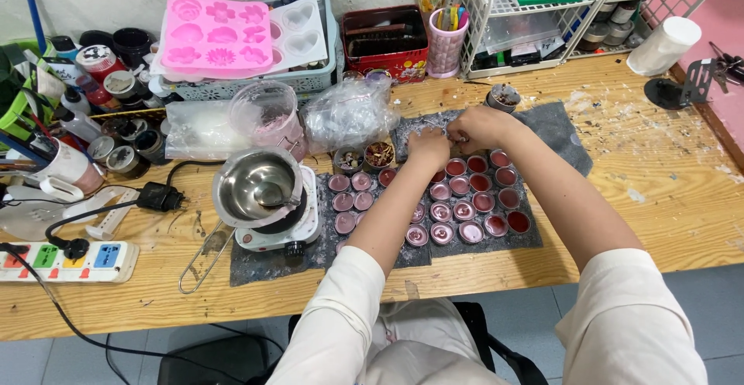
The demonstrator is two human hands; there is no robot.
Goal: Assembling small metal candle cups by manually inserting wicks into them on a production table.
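Tins point(465, 203) of pink and dark red wax are sitting in rows on a grey mat point(562, 125) on the wooden table point(659, 191), and both hands are working over the far edge of the group. The left hand point(428, 149) is curling its fingers down onto a tin in the back row, while the right hand point(474, 127) is pinching something too small to make out (whether anything is truly held, I cannot tell). Working well here is probably a matter of keeping wrists lifted off the filled tins and setting each piece down straight, since the wax surfaces look easy to mar.

Roughly two dozen tins are showing, some hidden under the left forearm. Two small dishes point(364, 156) of dried bits are standing beside them, one steel pot point(258, 186) is resting on one small hotplate point(298, 230), and two moulds point(217, 35) are lying on a basket.
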